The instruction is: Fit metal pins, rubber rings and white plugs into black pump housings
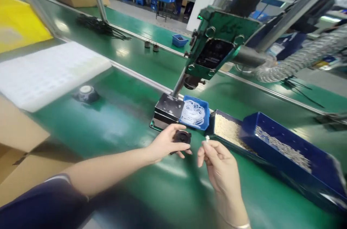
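My left hand [168,144] is closed round a round black part [182,137] with a ring-shaped face turned up. Between the thumb and forefinger of my right hand [218,160], a small white piece [207,138] sticks up; its exact kind is too small to tell. The two hands are a short way apart above the green bench [119,128]. Just beyond the left hand is the black base block [169,106] of a green bench press [217,41]. A blue tray [207,113] of white rings [193,113] stands right beside that block.
To the right, one dark blue bin holds cream-coloured small pieces [227,128], another blue bin [298,142] holds small metal pieces. A dark part with a pale top [86,93] sits at left, near a white sheet [51,70] and a cardboard box [24,164]. People work in the background.
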`<state>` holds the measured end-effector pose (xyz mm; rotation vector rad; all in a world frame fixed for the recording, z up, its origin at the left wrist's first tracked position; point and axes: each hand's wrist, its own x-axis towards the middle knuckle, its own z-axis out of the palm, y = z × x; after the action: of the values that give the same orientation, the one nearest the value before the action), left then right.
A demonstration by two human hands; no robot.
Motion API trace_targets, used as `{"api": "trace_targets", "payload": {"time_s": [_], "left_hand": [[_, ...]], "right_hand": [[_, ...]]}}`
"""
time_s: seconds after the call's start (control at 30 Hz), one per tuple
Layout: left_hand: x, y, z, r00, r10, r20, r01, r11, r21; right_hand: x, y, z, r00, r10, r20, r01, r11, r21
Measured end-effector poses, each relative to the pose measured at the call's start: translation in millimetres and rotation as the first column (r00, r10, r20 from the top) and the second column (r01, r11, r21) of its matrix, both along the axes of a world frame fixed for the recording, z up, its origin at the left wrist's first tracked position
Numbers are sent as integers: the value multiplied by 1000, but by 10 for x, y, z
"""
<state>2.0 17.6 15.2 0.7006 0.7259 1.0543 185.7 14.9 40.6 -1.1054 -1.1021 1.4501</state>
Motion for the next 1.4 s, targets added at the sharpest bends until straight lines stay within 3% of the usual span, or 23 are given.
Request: {"api": "trace_targets", "payload": {"time_s": [0.2, 0.33, 0.47, 0.8, 1.07, 1.3, 1.4], "left_hand": [[13, -28, -71, 992, 29, -123, -20, 997, 70], [11, -44, -106, 965, 27, -263, 12, 989, 145], [5, -55, -74, 951, 30, -308, 27, 983, 179], [4, -51, -46, 989, 0, -148, 15, 995, 101], [-18, -113, -85, 908, 56, -415, 66, 960, 274], [-49, -132, -166, 797, 175, -578, 133, 883, 450], [-58, -108, -184, 683, 338, -648, 195, 771, 607]], "right_hand": [[-43, -82, -51, 962, -2, 273, -25, 995, 93], [-100, -155, -12, 865, -9, 502, -109, 973, 204], [-156, -204, -22, 752, -103, 651, -181, 917, 355], [-193, -250, -47, 714, -176, 678, -155, 904, 399], [-182, -243, -84, 690, -199, 696, -172, 889, 425], [-183, -253, -108, 671, -195, 715, -198, 883, 427], [-187, -259, -121, 623, -245, 743, -230, 850, 473]]}}
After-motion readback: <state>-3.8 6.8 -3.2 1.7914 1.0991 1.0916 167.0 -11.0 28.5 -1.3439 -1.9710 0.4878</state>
